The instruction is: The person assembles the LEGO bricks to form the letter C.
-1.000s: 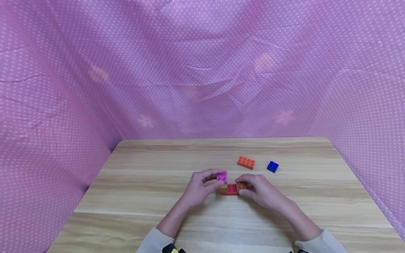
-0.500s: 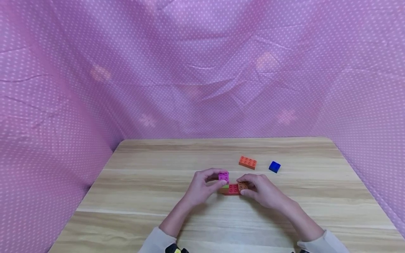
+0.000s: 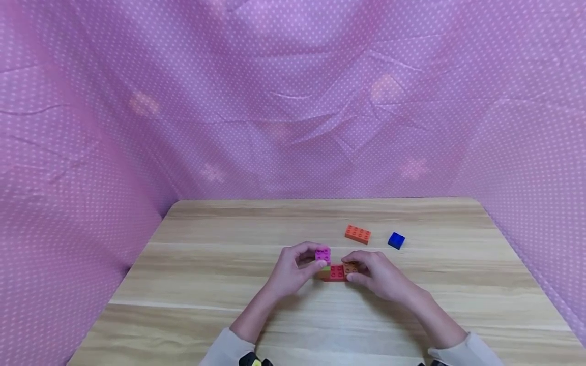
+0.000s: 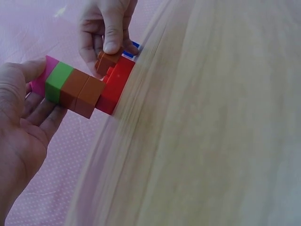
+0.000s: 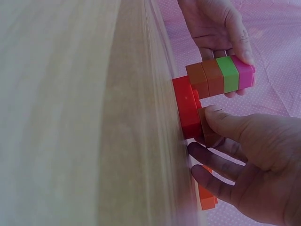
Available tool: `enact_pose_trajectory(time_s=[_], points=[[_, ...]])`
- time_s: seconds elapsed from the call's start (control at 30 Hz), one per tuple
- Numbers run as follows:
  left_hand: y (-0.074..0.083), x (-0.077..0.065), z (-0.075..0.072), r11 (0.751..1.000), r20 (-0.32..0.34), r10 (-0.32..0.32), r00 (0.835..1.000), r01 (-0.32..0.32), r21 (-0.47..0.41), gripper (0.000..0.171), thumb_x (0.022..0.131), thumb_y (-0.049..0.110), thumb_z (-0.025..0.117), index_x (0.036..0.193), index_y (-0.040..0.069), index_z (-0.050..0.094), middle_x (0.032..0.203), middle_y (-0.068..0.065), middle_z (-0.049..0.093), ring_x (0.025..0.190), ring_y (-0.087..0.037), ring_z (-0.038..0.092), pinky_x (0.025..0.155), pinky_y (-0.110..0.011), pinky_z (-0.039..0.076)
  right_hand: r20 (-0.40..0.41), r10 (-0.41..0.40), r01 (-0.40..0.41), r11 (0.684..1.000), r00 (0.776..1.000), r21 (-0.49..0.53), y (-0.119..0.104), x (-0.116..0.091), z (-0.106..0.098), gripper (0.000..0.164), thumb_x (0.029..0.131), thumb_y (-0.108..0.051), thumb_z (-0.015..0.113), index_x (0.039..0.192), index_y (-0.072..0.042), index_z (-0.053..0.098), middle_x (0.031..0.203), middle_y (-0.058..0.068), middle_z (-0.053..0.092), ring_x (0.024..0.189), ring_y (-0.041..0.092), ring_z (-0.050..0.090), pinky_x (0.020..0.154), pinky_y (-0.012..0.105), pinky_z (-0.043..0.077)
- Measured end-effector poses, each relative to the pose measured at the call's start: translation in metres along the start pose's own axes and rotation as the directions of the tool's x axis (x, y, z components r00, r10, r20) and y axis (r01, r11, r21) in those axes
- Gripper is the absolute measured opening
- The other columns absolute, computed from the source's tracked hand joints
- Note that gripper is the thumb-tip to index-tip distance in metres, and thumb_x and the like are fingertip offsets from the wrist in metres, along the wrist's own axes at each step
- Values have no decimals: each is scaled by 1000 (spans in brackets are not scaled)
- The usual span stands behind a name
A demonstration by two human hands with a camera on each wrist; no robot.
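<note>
A red toy brick (image 3: 337, 273) lies on the table in front of me. On its left end rises a stack of two brown bricks, a green brick (image 4: 59, 82) and a pink brick (image 3: 322, 255) on top. My left hand (image 3: 289, 273) pinches the pink brick between thumb and fingers. At the red brick's other end sits a single brown brick (image 3: 350, 268), which my right hand (image 3: 383, 277) grips with thumb and fingers. In the right wrist view, the lower brown brick (image 5: 196, 80) of the stack meets the red brick.
Beyond the hands, an orange brick (image 3: 357, 234) with two rows of studs lies on the wooden table (image 3: 220, 226). A small blue brick (image 3: 396, 240) is to its right. Pink dotted cloth (image 3: 293, 127) hangs around the table's back and sides.
</note>
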State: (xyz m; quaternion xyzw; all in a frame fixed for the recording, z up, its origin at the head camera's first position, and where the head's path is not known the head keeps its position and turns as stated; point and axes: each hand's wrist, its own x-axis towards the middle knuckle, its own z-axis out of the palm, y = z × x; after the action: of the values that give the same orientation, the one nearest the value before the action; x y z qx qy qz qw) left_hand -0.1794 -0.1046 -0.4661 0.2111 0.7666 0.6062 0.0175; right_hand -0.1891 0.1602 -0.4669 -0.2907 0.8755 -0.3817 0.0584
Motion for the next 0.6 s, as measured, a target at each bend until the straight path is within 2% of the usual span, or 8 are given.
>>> enact_pose_trajectory(time_s=[0.23, 0.6], points=[[-2, -1, -1, 1000, 8, -21, 1000, 21, -17, 31, 96, 15, 80, 127, 13, 74, 115, -3, 77, 106, -25, 74, 95, -33, 61, 9, -14, 14, 1000, 1000, 1, 3, -1, 2, 32, 97, -13, 78, 127, -7, 72, 120, 1, 76, 105, 17, 74, 91, 33, 62], [-4, 2, -2, 1000, 18, -27, 999, 27, -11, 33, 97, 19, 79, 129, 14, 72, 117, -4, 76, 107, -20, 74, 96, -31, 60, 11, -22, 22, 999, 1000, 25, 2, 1, -2, 31, 97, -11, 78, 127, -6, 72, 118, 1, 76, 103, 17, 74, 89, 30, 62]])
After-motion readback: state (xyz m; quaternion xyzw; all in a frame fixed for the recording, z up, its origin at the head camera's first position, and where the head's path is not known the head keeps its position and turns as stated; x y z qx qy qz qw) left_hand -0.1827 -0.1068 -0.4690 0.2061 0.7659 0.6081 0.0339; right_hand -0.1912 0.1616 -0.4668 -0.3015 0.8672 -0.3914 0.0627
